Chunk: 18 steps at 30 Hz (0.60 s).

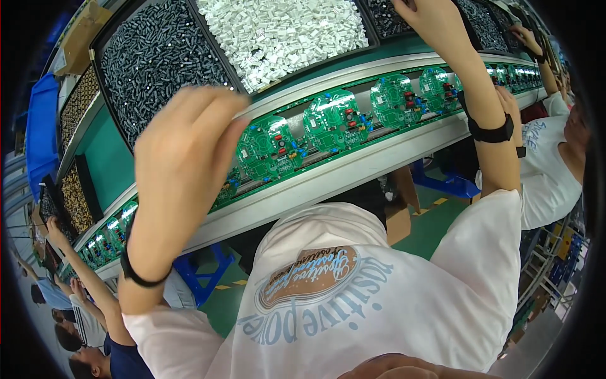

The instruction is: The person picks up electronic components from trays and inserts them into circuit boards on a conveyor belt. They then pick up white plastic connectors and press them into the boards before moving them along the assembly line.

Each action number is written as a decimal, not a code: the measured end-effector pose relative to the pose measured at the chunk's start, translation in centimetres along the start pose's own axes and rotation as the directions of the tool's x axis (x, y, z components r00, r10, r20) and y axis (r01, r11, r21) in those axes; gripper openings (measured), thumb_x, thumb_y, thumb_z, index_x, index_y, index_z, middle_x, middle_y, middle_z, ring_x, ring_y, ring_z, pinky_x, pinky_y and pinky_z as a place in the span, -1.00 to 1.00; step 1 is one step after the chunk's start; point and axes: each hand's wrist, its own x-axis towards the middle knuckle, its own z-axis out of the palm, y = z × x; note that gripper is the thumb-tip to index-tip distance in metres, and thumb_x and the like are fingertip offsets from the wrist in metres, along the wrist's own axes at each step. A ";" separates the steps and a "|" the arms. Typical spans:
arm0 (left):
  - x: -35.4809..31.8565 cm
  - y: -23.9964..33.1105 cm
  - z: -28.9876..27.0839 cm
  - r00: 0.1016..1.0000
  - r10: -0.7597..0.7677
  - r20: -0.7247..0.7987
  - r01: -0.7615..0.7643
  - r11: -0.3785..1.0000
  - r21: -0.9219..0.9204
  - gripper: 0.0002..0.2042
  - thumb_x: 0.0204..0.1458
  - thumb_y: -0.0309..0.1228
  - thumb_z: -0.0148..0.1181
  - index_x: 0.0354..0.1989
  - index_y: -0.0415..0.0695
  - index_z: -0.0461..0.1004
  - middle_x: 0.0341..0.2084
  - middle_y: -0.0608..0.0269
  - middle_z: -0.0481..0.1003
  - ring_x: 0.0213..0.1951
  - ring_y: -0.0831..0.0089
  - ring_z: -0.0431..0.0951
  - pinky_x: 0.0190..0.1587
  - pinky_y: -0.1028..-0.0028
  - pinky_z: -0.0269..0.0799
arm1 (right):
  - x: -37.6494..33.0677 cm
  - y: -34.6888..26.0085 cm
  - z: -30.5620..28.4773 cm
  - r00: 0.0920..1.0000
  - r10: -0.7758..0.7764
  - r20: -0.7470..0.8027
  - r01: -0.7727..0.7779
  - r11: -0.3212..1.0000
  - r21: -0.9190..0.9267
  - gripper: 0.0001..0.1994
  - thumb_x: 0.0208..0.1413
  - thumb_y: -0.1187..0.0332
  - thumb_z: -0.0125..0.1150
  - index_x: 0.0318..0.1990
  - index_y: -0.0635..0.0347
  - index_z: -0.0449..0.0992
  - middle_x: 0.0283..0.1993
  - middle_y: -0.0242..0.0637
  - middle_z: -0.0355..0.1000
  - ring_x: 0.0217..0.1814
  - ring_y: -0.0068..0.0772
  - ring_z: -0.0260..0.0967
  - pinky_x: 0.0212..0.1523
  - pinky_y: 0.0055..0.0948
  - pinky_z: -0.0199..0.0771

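My left hand (183,145) is raised over the near left of the conveyor, slightly smeared by motion. Its fingers are bent and drawn together toward the thumb; whatever they pinch is hidden. Just right of its fingertips lies a green circuit board (266,148) with red, blue and black components. My right hand (435,25) reaches up to a tray of small dark parts (386,18). Its fingers curl together at the picture's top edge, partly cut off, and their contents cannot be made out. A black band circles each of my wrists.
More circuit boards (338,120) line the conveyor rail (303,192). Behind it stand trays of dark cylindrical parts (158,63) and white connectors (284,38). A blue bin (41,136) is at far left. Co-workers' arms reach over the line on both sides (95,284).
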 end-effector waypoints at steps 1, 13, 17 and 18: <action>2.0 0.0 0.6 0.999 0.032 0.006 -0.032 0.999 0.020 -0.81 0.02 -0.57 0.35 -0.17 -0.16 0.60 -0.20 0.16 0.61 -0.17 0.12 0.61 -0.15 0.29 0.53 | -0.1 -0.7 -0.9 0.997 0.068 0.020 -0.069 0.994 0.083 -0.88 0.13 0.46 0.28 -0.20 0.28 0.55 -0.25 -0.09 0.53 -0.21 -0.11 0.55 -0.17 -0.21 0.55; 26.7 -3.2 13.4 0.944 0.122 -0.308 -0.082 0.987 0.140 -0.84 0.03 -0.50 0.12 -0.46 -0.19 0.65 -0.41 -0.10 0.64 -0.26 -0.03 0.69 -0.19 0.08 0.61 | -9.7 -4.5 -3.5 0.985 0.017 0.173 -0.153 0.557 0.816 -0.81 0.29 0.56 0.22 0.02 0.35 0.60 -0.21 -0.31 0.61 -0.23 -0.59 0.54 -0.14 -0.57 0.55; 27.7 -3.0 13.8 0.953 0.107 -0.284 -0.069 0.988 0.141 -0.84 0.03 -0.49 0.12 -0.46 -0.20 0.65 -0.40 -0.11 0.64 -0.25 -0.03 0.69 -0.18 0.08 0.61 | -10.6 -4.4 -2.6 0.955 0.014 0.296 -0.291 0.233 0.928 -0.81 0.29 0.61 0.17 0.01 0.37 0.60 -0.17 -0.27 0.61 -0.20 -0.53 0.58 -0.13 -0.56 0.58; 27.6 -3.0 13.9 0.950 0.125 -0.285 -0.083 0.985 0.153 -0.83 0.03 -0.49 0.12 -0.45 -0.20 0.65 -0.39 -0.11 0.65 -0.25 -0.03 0.69 -0.17 0.08 0.61 | -10.8 -4.5 -2.4 0.953 0.012 0.304 -0.299 0.227 0.927 -0.81 0.29 0.61 0.17 0.01 0.37 0.60 -0.17 -0.27 0.61 -0.20 -0.53 0.58 -0.13 -0.56 0.58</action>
